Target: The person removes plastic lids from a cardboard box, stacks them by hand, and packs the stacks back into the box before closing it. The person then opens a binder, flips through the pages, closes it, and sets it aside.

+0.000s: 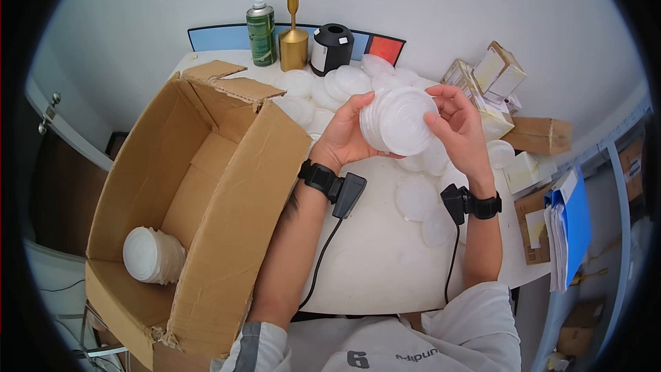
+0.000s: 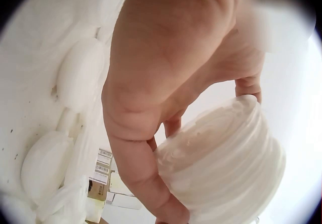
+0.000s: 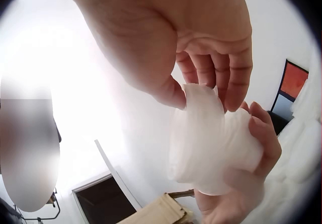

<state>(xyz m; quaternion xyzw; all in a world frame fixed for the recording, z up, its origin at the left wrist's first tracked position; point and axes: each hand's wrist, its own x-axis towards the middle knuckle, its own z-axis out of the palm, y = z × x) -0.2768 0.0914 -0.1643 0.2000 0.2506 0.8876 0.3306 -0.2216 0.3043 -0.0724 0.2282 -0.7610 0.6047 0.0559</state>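
A stack of round, translucent white plastic lids (image 1: 406, 124) is held up over the table between both hands. My left hand (image 1: 341, 134) grips its side, thumb and fingers spread around the rims; the left wrist view shows the layered edges of the stack (image 2: 231, 168) in that grasp. My right hand (image 1: 460, 131) pinches the rim of the lids on the near face, thumb in front and fingers behind. From the right wrist view, a front group of lids (image 3: 201, 133) tilts apart from those in the left hand. Many loose lids (image 1: 416, 198) lie scattered on the white table (image 1: 365, 248) beneath and behind.
An open cardboard box (image 1: 241, 234) stands at the left, with another lid stack (image 1: 155, 255) inside. A green spray can (image 1: 261, 33), a gold candle holder (image 1: 294, 48) and a black container (image 1: 332, 48) line the back. Small cartons (image 1: 499, 72) and a blue folder (image 1: 573, 224) are at the right.
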